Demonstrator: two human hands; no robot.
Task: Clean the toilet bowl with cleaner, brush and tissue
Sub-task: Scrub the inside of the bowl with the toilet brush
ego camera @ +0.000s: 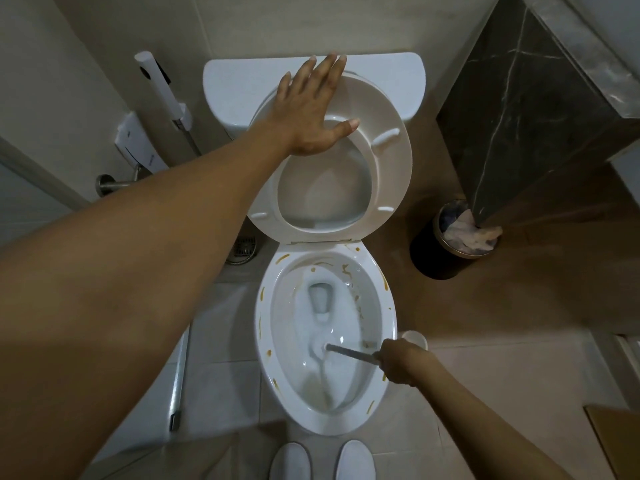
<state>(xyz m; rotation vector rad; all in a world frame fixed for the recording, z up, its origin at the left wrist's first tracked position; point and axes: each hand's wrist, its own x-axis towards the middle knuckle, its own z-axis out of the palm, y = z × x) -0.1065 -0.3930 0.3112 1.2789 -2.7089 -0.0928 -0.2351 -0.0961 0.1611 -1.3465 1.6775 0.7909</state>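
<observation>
Here the right hand grips the brush scrubbing the toilet bowl; the flat-fingered left hand steadies the raised seat; sweep toward rim stains at three o'clock.

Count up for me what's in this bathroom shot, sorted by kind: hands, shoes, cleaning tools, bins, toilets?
Hands: 2, the left hand flat on the raised toilet seat, the right hand gripping the toilet brush
White shoes: 2, and
Toilet brushes: 1
Waste bins: 1
Toilets: 1
Total: 7
</observation>
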